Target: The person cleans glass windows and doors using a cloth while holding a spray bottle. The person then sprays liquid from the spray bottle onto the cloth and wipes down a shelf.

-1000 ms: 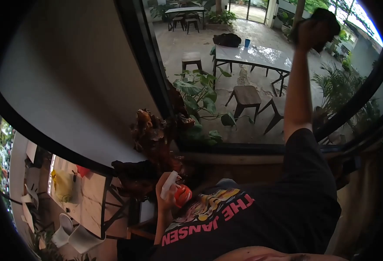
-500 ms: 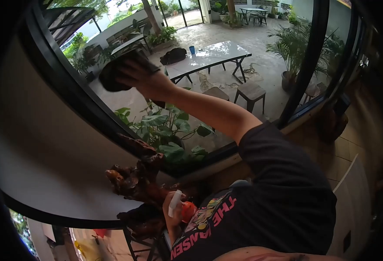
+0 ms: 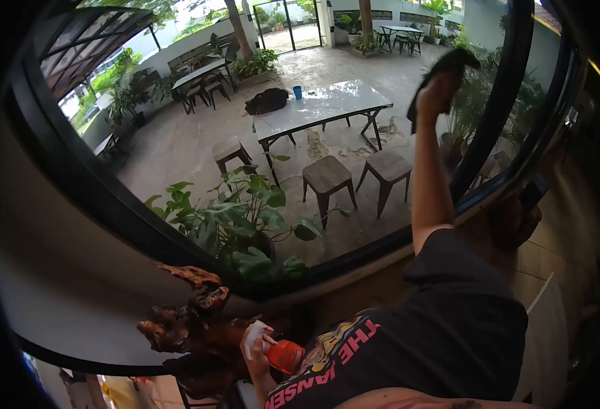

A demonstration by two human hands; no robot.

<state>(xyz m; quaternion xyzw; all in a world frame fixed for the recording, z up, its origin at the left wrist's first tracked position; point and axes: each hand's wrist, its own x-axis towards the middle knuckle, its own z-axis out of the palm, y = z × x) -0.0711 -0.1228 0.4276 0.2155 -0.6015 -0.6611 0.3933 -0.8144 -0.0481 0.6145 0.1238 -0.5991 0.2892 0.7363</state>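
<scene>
My right hand (image 3: 437, 94) is raised at the upper right, gripping a dark cloth (image 3: 458, 67) that lies against or just in front of the large window pane (image 3: 197, 150); contact cannot be made out. Low in the view, close to my shirt, my left hand (image 3: 253, 349) is wrapped round the neck of a spray bottle (image 3: 285, 356). The bottle has a white trigger head and red-orange contents. It is tilted, its head towards the upper left.
Dark window frames (image 3: 354, 255) border the glass. Gnarled, polished driftwood (image 3: 184, 320) stands beside my left hand. Through the pane I see a leafy plant (image 3: 225, 218), stools (image 3: 327, 174) and a white table (image 3: 334, 102) with a blue cup (image 3: 297, 92).
My right hand has swept the cloth from the upper left of the pane to its right side. My left hand with the spray bottle has shifted slightly left and down in view.
</scene>
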